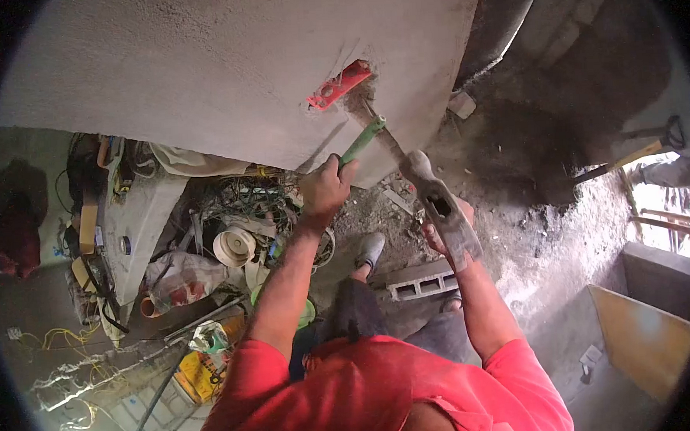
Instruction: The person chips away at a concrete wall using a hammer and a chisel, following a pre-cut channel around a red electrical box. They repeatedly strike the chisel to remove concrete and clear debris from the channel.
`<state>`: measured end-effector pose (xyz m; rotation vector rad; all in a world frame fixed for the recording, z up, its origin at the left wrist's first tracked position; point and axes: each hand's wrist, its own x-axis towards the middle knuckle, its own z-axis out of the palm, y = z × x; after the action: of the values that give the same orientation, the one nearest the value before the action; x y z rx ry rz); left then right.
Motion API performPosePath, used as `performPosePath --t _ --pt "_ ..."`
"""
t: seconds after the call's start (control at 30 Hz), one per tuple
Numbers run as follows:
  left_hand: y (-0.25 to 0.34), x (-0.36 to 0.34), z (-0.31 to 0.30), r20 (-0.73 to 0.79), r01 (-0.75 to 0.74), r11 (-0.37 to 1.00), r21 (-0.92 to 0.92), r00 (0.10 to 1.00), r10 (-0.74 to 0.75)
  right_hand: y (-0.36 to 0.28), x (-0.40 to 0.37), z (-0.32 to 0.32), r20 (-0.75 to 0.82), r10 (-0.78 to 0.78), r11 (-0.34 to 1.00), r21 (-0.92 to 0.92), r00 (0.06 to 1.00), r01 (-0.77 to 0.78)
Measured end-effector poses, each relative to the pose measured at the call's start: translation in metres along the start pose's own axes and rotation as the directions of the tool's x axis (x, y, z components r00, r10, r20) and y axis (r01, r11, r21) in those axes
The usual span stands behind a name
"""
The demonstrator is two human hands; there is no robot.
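A red electrical box (pixel 340 85) is set in the grey plastered wall (pixel 220 74), with a rough dug-out patch at its lower right edge. My left hand (pixel 326 187) is closed around a green rod-like tool (pixel 363 140), whose far end points up toward that patch. My right hand (pixel 433 238) is wrapped round a dusty metal pickaxe head (pixel 438 196) with an open eye and no handle in it. Its narrow end reaches toward the wall below the box and overlaps the green tool's tip in this view. The right palm is partly hidden behind the metal.
A hollow concrete block (pixel 423 282) lies beside my feet. Tangled wires, a cream round plastic piece (pixel 233 246) and other clutter lie to the left. A yellow tool case (pixel 197 375) stands lower left; a board (pixel 640 340) leans at right.
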<state>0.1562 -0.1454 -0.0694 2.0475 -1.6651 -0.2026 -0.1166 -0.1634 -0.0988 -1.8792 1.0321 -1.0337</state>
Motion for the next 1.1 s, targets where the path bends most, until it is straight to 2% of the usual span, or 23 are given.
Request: performPosePath --t 0.07,0.1,0.13,0.2,0.27,0.3,0.33,0.37,0.4,0.43,0.5,0.57,0.63,0.67,0.73,0.77,0.8,0.87,0.93,1.0,1.03,1.07,1.1 --pt "-0.002 0.003 0.004 0.015 0.025 0.999 0.023 1.0 -0.026 0.023 0.0 0.015 -0.089 -0.065 0.997 0.036 0.994 0.068" --pt "-0.001 0.003 0.004 0.011 0.026 0.999 0.032 1.0 -0.026 0.058 -0.004 0.028 0.046 0.08 0.991 -0.114 0.996 -0.075" --pt "0.0 0.001 0.005 0.012 0.029 0.999 0.04 0.999 -0.03 0.062 0.008 0.035 0.049 0.086 0.99 -0.112 0.995 -0.08" --pt "0.003 -0.003 0.007 0.055 0.055 0.996 0.066 0.997 -0.058 0.06 0.03 0.049 0.035 0.263 0.961 0.08 0.964 -0.265" --pt "0.004 0.009 0.009 0.08 0.062 0.994 0.091 0.994 -0.07 0.057 0.033 0.045 -0.099 0.176 0.981 0.094 0.979 -0.167" --pt "0.004 0.002 0.012 0.038 -0.014 1.0 0.018 0.999 0.013 0.059 0.022 0.037 -0.096 -0.206 0.961 -0.205 0.974 0.183" --pt "0.008 -0.001 0.012 -0.014 -0.097 0.994 -0.058 0.995 0.097 0.049 0.014 0.029 -0.059 -0.213 0.956 -0.221 0.975 0.196" --pt "0.013 0.0 0.01 0.11 0.163 0.971 -0.176 0.983 -0.146 0.037 0.006 0.021 -0.021 -0.22 0.949 -0.235 0.975 0.209" --pt "0.016 0.0 0.007 0.108 0.161 0.97 -0.18 0.984 -0.144 0.039 -0.007 0.019 -0.021 -0.223 0.948 -0.239 0.975 0.211" --pt "0.018 -0.001 0.004 0.123 0.173 0.951 -0.255 0.982 -0.146 0.039 -0.016 0.019 0.021 -0.058 0.98 -0.187 0.998 0.061" --pt "0.016 0.002 -0.003 0.101 0.121 0.945 -0.303 0.99 -0.095 0.036 -0.015 0.016 0.087 0.023 0.999 0.026 0.996 -0.025" --pt "0.012 0.005 -0.003 0.114 0.147 0.94 -0.308 0.987 -0.117 0.034 0.012 0.028 -0.042 -0.089 0.993 -0.087 0.995 0.085" --pt "0.002 0.0 0.006 0.088 0.097 0.935 -0.342 0.994 -0.071 0.025 0.048 0.033 -0.002 0.1 0.988 -0.117 0.995 -0.1" --pt "0.003 0.0 0.007 0.081 0.085 0.934 -0.346 0.995 -0.06 0.016 0.05 0.029 -0.011 0.092 0.988 -0.122 0.996 -0.093" --pt "0.009 -0.001 0.002 0.14 0.19 0.904 -0.382 0.979 -0.147 -0.013 0.05 0.018 -0.034 0.191 0.977 0.106 0.981 -0.186" --pt "0.014 -0.003 -0.001 0.138 0.177 0.875 -0.45 0.982 -0.128 -0.033 0.044 0.0 0.011 0.303 0.952 0.049 0.953 -0.304" --pt "0.016 0.002 -0.001 0.128 0.164 0.872 -0.46 0.985 -0.118 -0.035 0.038 -0.004 0.002 0.292 0.955 0.04 0.956 -0.292" --pt "0.018 -0.005 0.0 0.105 0.169 0.796 -0.581 0.986 -0.132 -0.033 0.017 -0.018 -0.051 -0.156 0.984 -0.089 0.986 0.151" --pt "0.007 -0.005 0.013 -0.076 -0.073 0.881 -0.468 0.996 0.042 -0.004 0.016 0.002 -0.023 0.005 0.999 -0.047 1.0 -0.006" --pt "0.023 -0.006 0.002 0.243 0.389 0.668 -0.634 0.921 -0.305 0.0 0.041 -0.001 0.057 0.078 0.995 -0.074 0.995 -0.073" --pt "0.03 -0.011 -0.008 0.269 0.415 0.744 -0.524 0.909 -0.317 -0.029 0.066 0.001 0.072 0.234 0.874 -0.453 0.97 -0.177" --pt "0.038 -0.016 -0.018 0.295 0.43 0.807 -0.405 0.897 -0.329 -0.041 0.059 -0.008 0.07 0.239 0.87 -0.458 0.969 -0.182" --pt "0.012 -0.013 0.011 0.227 0.334 0.804 -0.492 0.941 -0.252 -0.05 0.064 -0.015 0.042 0.239 0.888 -0.413 0.97 -0.201"
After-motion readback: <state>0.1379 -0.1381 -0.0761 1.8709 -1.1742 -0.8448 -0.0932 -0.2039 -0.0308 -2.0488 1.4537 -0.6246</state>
